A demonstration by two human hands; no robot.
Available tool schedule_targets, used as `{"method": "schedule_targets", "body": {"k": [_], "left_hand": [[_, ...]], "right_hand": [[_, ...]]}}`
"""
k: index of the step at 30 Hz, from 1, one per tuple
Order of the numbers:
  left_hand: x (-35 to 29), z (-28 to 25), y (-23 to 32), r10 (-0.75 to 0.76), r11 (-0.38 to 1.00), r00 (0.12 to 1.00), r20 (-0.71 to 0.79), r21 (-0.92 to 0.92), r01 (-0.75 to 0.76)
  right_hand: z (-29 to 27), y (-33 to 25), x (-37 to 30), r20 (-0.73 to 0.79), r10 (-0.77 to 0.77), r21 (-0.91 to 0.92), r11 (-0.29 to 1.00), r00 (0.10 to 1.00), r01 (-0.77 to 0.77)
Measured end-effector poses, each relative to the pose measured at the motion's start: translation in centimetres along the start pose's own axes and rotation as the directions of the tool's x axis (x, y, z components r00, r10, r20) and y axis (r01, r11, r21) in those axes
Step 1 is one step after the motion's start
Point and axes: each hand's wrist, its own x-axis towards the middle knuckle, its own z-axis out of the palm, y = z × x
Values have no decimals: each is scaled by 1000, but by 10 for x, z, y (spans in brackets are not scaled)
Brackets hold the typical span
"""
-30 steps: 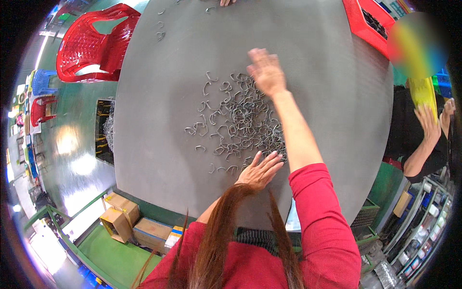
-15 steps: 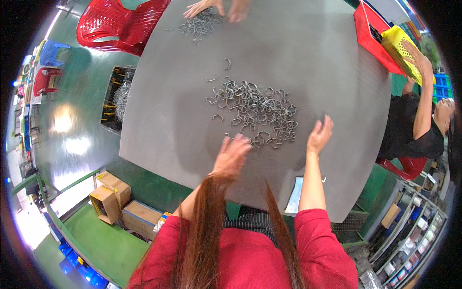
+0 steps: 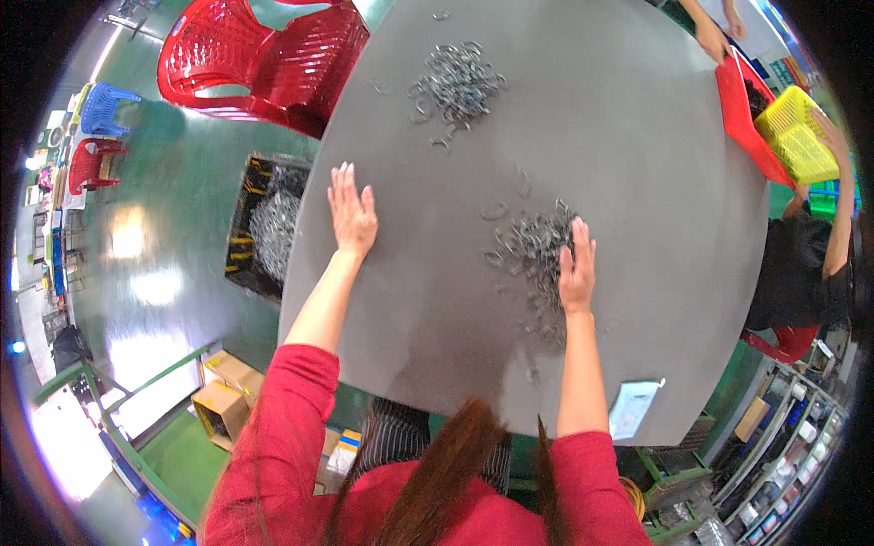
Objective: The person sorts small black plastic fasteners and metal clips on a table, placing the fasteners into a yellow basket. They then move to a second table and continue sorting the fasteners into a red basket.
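Observation:
Small bent-wire metal hooks (image 3: 535, 238), grey and C-shaped, lie in a loose heap on the grey table (image 3: 428, 300) in front of me. My right hand (image 3: 579, 269) is at the heap's right side, its fingers extended and its edge against the hooks. It grips nothing. Over the table's left part, my left hand (image 3: 351, 215) is spread, palm down and apart from the heap; whether it touches the tabletop I cannot tell. A second pile of similar hooks (image 3: 458, 84) sits farther off, with a few strays around it.
A flat light-blue item (image 3: 635, 409) lies at the table's near right. On the floor at left, a black crate (image 3: 238, 246) holds metal pieces beside a red chair (image 3: 264, 56). At right, a person in black holds a yellow basket (image 3: 799, 136) by a red bin (image 3: 739, 118); other hands touch the bin.
My left hand has swung left, away from the hooks. My right hand has come in against the heap, which is now more bunched. The view has shifted; the far pile has no hands on it now.

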Motion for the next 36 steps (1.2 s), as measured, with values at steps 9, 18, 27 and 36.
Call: {"method": "schedule_targets", "body": {"k": [9,18,27,36], "left_hand": [[254,95,7,290,948,957,18,129,-290],[363,141,64,616,783,731,295,-121,-611],[225,95,110,853,520,349,389,-577,-630],[51,27,149,907,421,262,330,-731,-536]], "right_hand": [[-14,-26,-18,-418,457,236,889,785,-392],[-27,-24,-30,-486,510,178,853,710,-491],[2,-39,-11,-361,530,232,848,768,-477],[-18,-41,-65,-454,478,108,867,752,-486]]}}
